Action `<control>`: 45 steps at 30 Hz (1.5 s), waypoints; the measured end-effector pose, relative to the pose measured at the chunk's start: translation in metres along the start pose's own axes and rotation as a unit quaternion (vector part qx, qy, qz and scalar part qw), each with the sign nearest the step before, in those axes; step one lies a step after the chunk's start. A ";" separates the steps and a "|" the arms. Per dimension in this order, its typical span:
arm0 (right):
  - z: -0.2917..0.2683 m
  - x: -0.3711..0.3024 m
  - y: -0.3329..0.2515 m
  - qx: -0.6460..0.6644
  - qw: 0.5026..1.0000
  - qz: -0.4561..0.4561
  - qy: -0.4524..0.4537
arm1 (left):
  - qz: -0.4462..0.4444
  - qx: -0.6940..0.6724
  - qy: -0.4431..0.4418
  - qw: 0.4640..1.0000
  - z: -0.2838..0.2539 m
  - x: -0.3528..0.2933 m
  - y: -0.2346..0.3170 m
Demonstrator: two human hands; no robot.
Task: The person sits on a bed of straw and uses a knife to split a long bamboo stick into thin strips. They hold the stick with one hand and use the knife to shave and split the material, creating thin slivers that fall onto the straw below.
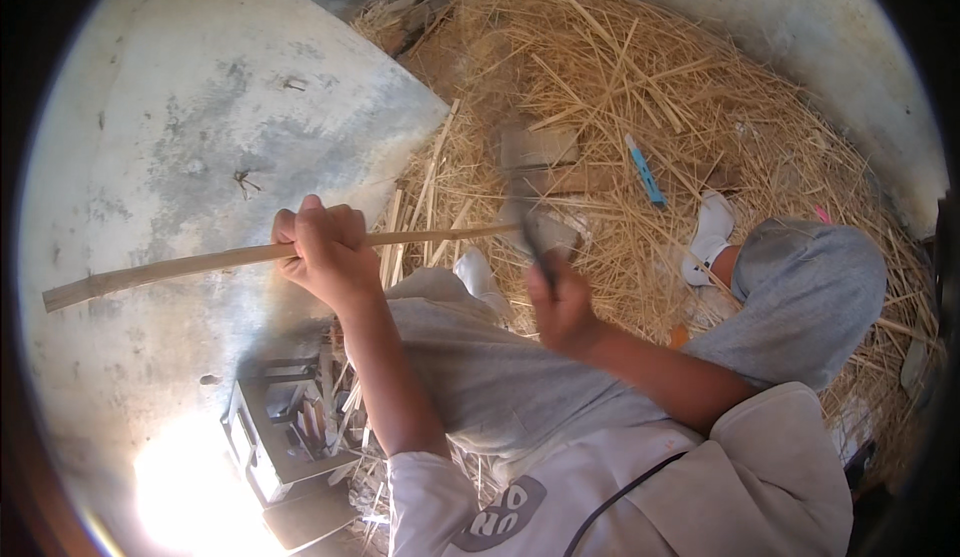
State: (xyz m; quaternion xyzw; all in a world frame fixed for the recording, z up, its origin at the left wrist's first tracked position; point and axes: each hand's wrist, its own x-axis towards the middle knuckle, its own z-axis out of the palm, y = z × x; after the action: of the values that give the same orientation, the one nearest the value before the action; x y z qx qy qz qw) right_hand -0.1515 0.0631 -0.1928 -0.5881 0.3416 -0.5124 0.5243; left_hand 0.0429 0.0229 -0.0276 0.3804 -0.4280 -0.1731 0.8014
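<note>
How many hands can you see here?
2: the left hand, left of centre, gripping a long flat strip, and the right hand, just right of centre, gripping a dark tool blurred at its far end. No other hand shows.

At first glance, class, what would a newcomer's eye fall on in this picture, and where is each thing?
Most striking is the long pale strip running across the left half, gripped in the person's left hand. Near its right end, the right hand holds a dark tool, blurred around the centre. Behind, pale shavings cover the floor at the upper right, with a bright blue object lying among them.
</note>
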 end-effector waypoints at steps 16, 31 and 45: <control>-0.027 0.034 -0.018 0.090 0.991 0.096 0.017 | -0.009 -0.012 -0.103 0.995 0.005 -0.014 -0.006; -0.035 0.043 -0.029 0.093 0.993 0.063 0.021 | -0.003 0.024 -0.095 0.995 0.024 -0.018 0.011; -0.015 0.033 0.006 -0.099 0.970 0.203 -0.093 | -0.040 0.057 -0.045 0.997 0.023 0.002 -0.001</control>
State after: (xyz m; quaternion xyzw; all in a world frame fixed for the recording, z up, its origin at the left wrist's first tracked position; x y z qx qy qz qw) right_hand -0.1570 0.0270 -0.1912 -0.6000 0.4527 -0.3024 0.5862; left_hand 0.0251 0.0106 -0.0196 0.4346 -0.4567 -0.1973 0.7507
